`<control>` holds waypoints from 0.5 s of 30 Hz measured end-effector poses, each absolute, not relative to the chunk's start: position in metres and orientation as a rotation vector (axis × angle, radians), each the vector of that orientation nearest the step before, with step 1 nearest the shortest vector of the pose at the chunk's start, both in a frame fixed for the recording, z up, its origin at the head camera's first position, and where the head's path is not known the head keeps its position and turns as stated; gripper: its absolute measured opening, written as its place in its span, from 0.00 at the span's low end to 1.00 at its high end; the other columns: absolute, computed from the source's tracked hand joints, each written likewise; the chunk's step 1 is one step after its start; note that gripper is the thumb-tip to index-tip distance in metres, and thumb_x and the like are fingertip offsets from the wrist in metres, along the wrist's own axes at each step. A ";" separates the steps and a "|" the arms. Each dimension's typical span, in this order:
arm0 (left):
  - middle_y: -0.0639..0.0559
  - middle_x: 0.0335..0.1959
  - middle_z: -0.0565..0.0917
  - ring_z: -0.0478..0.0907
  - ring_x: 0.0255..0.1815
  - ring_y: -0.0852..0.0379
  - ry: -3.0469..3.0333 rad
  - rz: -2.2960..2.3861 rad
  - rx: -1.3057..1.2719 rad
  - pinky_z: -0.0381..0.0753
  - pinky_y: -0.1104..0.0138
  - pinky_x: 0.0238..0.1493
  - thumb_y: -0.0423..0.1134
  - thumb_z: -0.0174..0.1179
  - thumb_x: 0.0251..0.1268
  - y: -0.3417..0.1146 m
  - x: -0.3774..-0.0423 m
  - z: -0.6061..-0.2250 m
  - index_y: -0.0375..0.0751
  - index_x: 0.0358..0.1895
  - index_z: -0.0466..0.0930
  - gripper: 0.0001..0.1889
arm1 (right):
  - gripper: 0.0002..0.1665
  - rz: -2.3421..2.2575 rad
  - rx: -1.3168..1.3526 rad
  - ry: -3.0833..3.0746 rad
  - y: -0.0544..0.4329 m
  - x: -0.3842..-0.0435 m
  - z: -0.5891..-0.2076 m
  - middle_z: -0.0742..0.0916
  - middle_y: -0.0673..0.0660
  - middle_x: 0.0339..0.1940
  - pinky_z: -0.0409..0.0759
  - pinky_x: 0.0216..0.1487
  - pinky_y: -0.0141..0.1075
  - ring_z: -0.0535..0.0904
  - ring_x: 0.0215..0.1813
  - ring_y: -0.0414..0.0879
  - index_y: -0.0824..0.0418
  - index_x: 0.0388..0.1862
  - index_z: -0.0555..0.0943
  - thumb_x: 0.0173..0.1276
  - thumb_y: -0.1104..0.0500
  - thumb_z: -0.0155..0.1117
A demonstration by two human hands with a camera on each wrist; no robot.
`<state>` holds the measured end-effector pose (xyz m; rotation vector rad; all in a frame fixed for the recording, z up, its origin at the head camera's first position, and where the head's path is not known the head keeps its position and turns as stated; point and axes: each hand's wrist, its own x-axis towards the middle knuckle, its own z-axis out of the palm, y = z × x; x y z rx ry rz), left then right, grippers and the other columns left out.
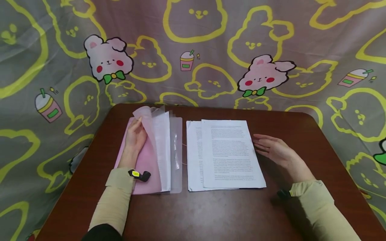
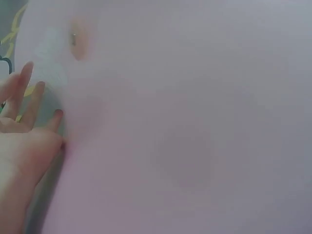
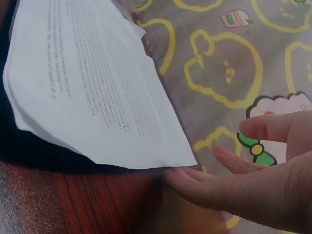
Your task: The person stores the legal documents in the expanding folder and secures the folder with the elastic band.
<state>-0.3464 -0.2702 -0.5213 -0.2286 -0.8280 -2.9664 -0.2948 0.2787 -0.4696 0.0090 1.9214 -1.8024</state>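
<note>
A pink folder lies spread at the left of the table, its translucent pink cover lifted and curling at the upper edge. Beneath that cover are white sheets and clear plastic sleeves. My left hand touches the lifted cover with its fingers extended; in the left wrist view the pink sheet fills most of the picture beside the spread fingers. To the right of the folder lies a stack of printed papers, the top sheet offset rightwards. My right hand is at the stack's right edge, fingers loosely extended, gripping nothing.
The brown wooden table has rounded far corners. A patterned curtain with cartoon bears and cups hangs close behind and along both sides. A dark wrist device sits on the left forearm.
</note>
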 end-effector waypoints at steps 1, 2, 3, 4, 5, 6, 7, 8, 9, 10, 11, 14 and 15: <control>0.51 0.38 0.89 0.84 0.46 0.59 -0.804 -2.978 -0.213 0.79 0.70 0.56 0.30 0.39 0.91 -0.271 -0.346 -0.521 0.39 0.41 0.85 0.22 | 0.36 -1.815 0.005 1.882 0.281 -0.296 -0.470 0.79 0.49 0.73 0.82 0.73 0.35 0.77 0.74 0.40 0.64 0.90 0.54 0.92 0.55 0.49; 0.51 0.37 0.89 0.84 0.44 0.58 -0.792 -2.979 -0.181 0.80 0.70 0.54 0.30 0.39 0.91 -0.271 -0.346 -0.520 0.38 0.40 0.85 0.23 | 0.35 -1.831 0.005 1.837 0.282 -0.298 -0.470 0.80 0.49 0.73 0.83 0.69 0.31 0.79 0.72 0.39 0.62 0.89 0.56 0.92 0.54 0.49; 0.51 0.36 0.89 0.85 0.43 0.58 -0.796 -2.980 -0.144 0.81 0.70 0.52 0.30 0.38 0.91 -0.271 -0.346 -0.520 0.38 0.39 0.85 0.23 | 0.32 -1.853 0.012 1.783 0.284 -0.300 -0.470 0.82 0.48 0.70 0.84 0.68 0.31 0.82 0.69 0.37 0.60 0.88 0.59 0.93 0.54 0.48; 0.51 0.35 0.88 0.84 0.41 0.58 -0.802 -2.973 -0.099 0.82 0.70 0.49 0.30 0.38 0.91 -0.272 -0.346 -0.521 0.39 0.37 0.84 0.24 | 0.29 -1.877 0.023 1.728 0.286 -0.302 -0.470 0.84 0.44 0.67 0.84 0.68 0.33 0.84 0.67 0.37 0.56 0.86 0.63 0.93 0.53 0.48; 0.51 0.33 0.88 0.84 0.39 0.59 -0.826 -2.959 -0.043 0.83 0.71 0.47 0.30 0.38 0.91 -0.272 -0.347 -0.522 0.39 0.36 0.84 0.24 | 0.26 -1.898 0.035 1.676 0.288 -0.304 -0.471 0.85 0.44 0.66 0.84 0.69 0.33 0.84 0.67 0.37 0.53 0.84 0.67 0.93 0.53 0.47; 0.53 0.32 0.87 0.84 0.38 0.60 -0.858 -2.940 0.021 0.83 0.72 0.46 0.31 0.38 0.91 -0.273 -0.348 -0.523 0.40 0.35 0.85 0.25 | 0.23 -1.920 0.054 1.626 0.289 -0.306 -0.472 0.87 0.44 0.65 0.84 0.69 0.34 0.84 0.67 0.38 0.51 0.80 0.71 0.94 0.52 0.46; 0.54 0.31 0.86 0.83 0.37 0.61 -0.901 -2.914 0.080 0.84 0.72 0.45 0.31 0.39 0.91 -0.274 -0.349 -0.524 0.41 0.34 0.85 0.25 | 0.20 -1.941 0.073 1.582 0.289 -0.308 -0.472 0.88 0.44 0.63 0.85 0.68 0.34 0.85 0.66 0.38 0.48 0.76 0.76 0.94 0.52 0.46; 0.56 0.30 0.86 0.83 0.36 0.63 -0.974 -2.878 0.140 0.84 0.74 0.44 0.31 0.40 0.91 -0.275 -0.350 -0.524 0.43 0.33 0.85 0.25 | 0.19 -1.954 0.086 1.553 0.290 -0.309 -0.473 0.89 0.44 0.62 0.85 0.68 0.34 0.85 0.65 0.38 0.47 0.72 0.79 0.94 0.52 0.45; 0.58 0.30 0.84 0.82 0.37 0.64 -1.051 -2.847 0.191 0.83 0.75 0.45 0.33 0.41 0.90 -0.276 -0.350 -0.525 0.45 0.33 0.85 0.24 | 0.19 -1.961 0.086 1.527 0.290 -0.310 -0.474 0.89 0.44 0.62 0.84 0.68 0.34 0.85 0.65 0.37 0.46 0.70 0.81 0.94 0.52 0.45; 0.61 0.31 0.83 0.80 0.38 0.66 -1.126 -2.819 0.234 0.82 0.76 0.47 0.34 0.42 0.90 -0.278 -0.350 -0.525 0.47 0.33 0.84 0.23 | 0.19 -1.969 0.089 1.507 0.289 -0.312 -0.476 0.90 0.44 0.61 0.84 0.68 0.34 0.85 0.65 0.37 0.46 0.67 0.83 0.94 0.53 0.44; 0.63 0.32 0.82 0.79 0.40 0.68 -1.218 -2.784 0.280 0.81 0.77 0.50 0.36 0.43 0.90 -0.279 -0.350 -0.525 0.50 0.33 0.83 0.22 | 0.19 -1.976 0.087 1.490 0.289 -0.313 -0.477 0.90 0.43 0.61 0.84 0.68 0.33 0.85 0.64 0.36 0.46 0.65 0.84 0.94 0.53 0.44; 0.67 0.36 0.79 0.75 0.45 0.70 -1.450 -2.715 0.392 0.77 0.78 0.54 0.42 0.45 0.89 -0.283 -0.348 -0.524 0.56 0.35 0.80 0.18 | 0.20 -1.999 0.050 1.456 0.285 -0.315 -0.481 0.91 0.41 0.61 0.83 0.68 0.32 0.85 0.64 0.35 0.49 0.65 0.84 0.94 0.56 0.43; 0.67 0.37 0.79 0.75 0.46 0.70 -1.490 -2.726 0.423 0.76 0.78 0.55 0.43 0.45 0.89 -0.285 -0.349 -0.523 0.57 0.36 0.79 0.17 | 0.21 -2.012 0.040 1.442 0.284 -0.316 -0.483 0.91 0.41 0.61 0.83 0.68 0.32 0.85 0.64 0.35 0.50 0.65 0.84 0.94 0.57 0.43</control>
